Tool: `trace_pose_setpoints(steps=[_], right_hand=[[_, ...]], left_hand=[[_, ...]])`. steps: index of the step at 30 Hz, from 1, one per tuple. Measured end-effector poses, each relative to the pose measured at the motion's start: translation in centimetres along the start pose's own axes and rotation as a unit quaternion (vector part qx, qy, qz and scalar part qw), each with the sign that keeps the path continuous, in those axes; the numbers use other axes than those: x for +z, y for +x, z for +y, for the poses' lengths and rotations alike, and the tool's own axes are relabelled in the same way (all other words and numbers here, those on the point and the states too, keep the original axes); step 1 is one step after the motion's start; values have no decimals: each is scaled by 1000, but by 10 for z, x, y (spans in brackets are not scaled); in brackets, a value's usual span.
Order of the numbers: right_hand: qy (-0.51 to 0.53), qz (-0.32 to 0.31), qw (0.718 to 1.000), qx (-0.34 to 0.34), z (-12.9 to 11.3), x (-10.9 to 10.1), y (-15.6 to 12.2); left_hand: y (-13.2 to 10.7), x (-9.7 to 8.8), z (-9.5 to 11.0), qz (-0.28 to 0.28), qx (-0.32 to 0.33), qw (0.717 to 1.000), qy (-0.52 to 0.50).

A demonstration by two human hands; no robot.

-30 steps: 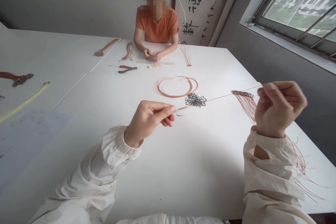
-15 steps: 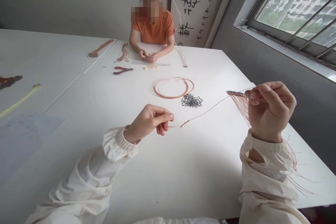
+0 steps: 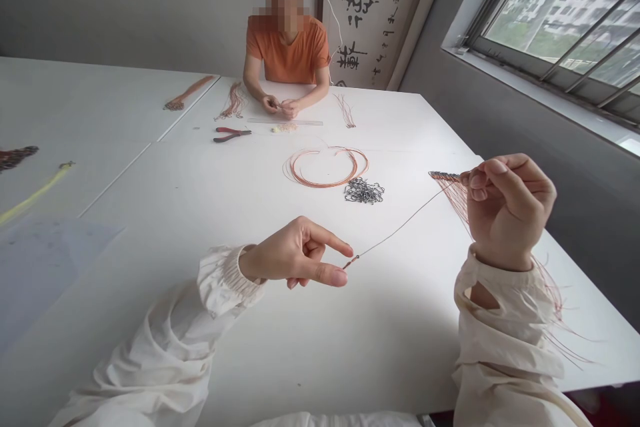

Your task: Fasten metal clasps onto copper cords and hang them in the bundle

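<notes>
My right hand (image 3: 510,207) is raised at the right, thumb and fingers pinched on a thin cord (image 3: 395,231). The cord slants down to the left and ends in a small reddish-brown knotted piece (image 3: 352,261). Around that end, my left hand (image 3: 295,255) has its thumb and index finger apart, the other fingers curled. Whether a fingertip touches the knotted piece, I cannot tell. Behind my right hand lies a row of small metal clasps with reddish cords (image 3: 450,190), partly covered by the hand and sleeve.
Beyond my hands lie a heap of dark metal clasps (image 3: 364,191) and a loose coil of orange cord (image 3: 320,185). Farther off are red-handled pliers (image 3: 231,134) and a clear ruler (image 3: 285,122). A person in an orange shirt (image 3: 287,53) sits opposite, hands on the white table (image 3: 240,180).
My left hand has let go of the reddish cord end, moved right and down, and spread its thumb and index finger. The right hand keeps its pinch, shifted slightly left.
</notes>
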State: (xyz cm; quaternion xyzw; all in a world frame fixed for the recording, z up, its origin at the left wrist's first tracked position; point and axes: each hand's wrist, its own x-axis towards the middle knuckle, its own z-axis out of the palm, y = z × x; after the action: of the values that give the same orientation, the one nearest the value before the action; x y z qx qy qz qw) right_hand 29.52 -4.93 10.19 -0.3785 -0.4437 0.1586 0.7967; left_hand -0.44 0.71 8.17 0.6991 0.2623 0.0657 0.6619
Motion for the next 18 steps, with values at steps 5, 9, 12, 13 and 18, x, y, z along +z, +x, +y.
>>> trace_pose_setpoints(steps=[5, 9, 12, 13, 18], right_hand=[[-5, 3, 1000, 7, 2, -1, 1], [-7, -5, 1000, 13, 2, -1, 0], [-16, -17, 1000, 19, 1, 0, -1], [-23, -23, 999, 22, 1, -1, -2], [-72, -55, 994, 58, 2, -6, -3]], left_hand=[[0, 3, -4, -19, 3, 1000, 13], [0, 5, -3, -14, 3, 1000, 21], [-1, 7, -3, -12, 10, 1000, 19], [-1, 7, -2, -13, 7, 1000, 20], [-2, 9, -1, -18, -37, 999, 36]])
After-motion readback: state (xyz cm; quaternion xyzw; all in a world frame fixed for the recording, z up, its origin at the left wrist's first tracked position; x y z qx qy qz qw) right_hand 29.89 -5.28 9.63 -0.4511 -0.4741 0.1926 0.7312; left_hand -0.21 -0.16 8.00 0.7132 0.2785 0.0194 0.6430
